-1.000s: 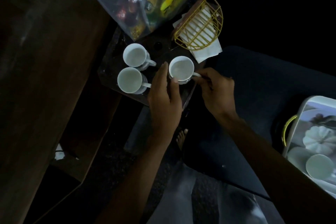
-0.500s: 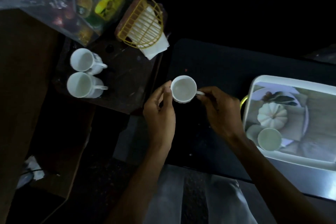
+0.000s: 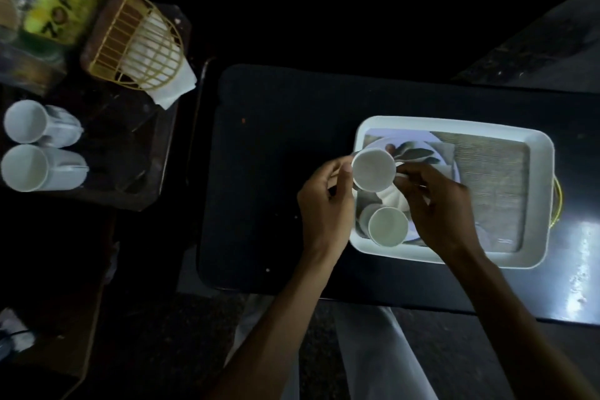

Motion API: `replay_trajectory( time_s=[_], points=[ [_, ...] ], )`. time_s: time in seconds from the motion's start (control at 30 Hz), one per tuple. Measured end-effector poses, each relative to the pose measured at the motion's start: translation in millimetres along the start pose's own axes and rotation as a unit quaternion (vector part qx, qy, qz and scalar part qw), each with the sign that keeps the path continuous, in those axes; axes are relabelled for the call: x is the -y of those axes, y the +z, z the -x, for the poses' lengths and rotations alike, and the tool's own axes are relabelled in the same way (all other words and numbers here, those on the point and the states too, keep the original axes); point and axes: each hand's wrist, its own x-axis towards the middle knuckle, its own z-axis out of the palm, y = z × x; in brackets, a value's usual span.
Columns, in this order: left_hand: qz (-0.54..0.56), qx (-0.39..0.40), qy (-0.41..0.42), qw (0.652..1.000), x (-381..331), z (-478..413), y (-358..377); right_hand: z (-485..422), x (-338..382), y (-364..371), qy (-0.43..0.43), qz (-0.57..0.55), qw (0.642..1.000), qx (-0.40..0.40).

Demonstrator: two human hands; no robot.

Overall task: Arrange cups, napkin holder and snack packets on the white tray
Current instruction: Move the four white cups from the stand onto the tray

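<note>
I hold a white cup (image 3: 373, 169) with both hands over the left end of the white tray (image 3: 539, 153). My left hand (image 3: 324, 208) steadies its side and my right hand (image 3: 435, 204) pinches its handle. A second white cup (image 3: 388, 226) stands in the tray's near left corner. Two more white cups (image 3: 24, 122) (image 3: 24, 167) sit on the dark side table at the far left. The yellow wire napkin holder (image 3: 136, 42) with white napkins lies behind them. A clear bag with snack packets (image 3: 55, 6) is at the top left.
The tray rests on a black table (image 3: 276, 172) and has a printed floor and a yellow handle (image 3: 559, 201) on its right end. The brown side table (image 3: 139, 146) stands left of the black one, with a narrow gap between them. My legs show below.
Both hands carried the cup rightward from the side table, across the black table, to above the tray's left end. The view has swung right with them.
</note>
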Motion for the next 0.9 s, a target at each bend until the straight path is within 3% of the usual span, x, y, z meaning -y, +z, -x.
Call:
replay_trajectory(
  time_s=[0.37, 0.9],
  points=[
    [-0.043, 0.001, -0.056, 0.998, 32.1, -15.0, 45.3, -5.0, -61.0, 2.8, 0.028, -0.016, 0.999, 0.014],
    [-0.085, -0.003, -0.047, 0.995, 51.0, -15.1, 48.0, -8.2, -64.8, 2.0, 0.043, 0.014, 0.997, 0.069]
  ],
)
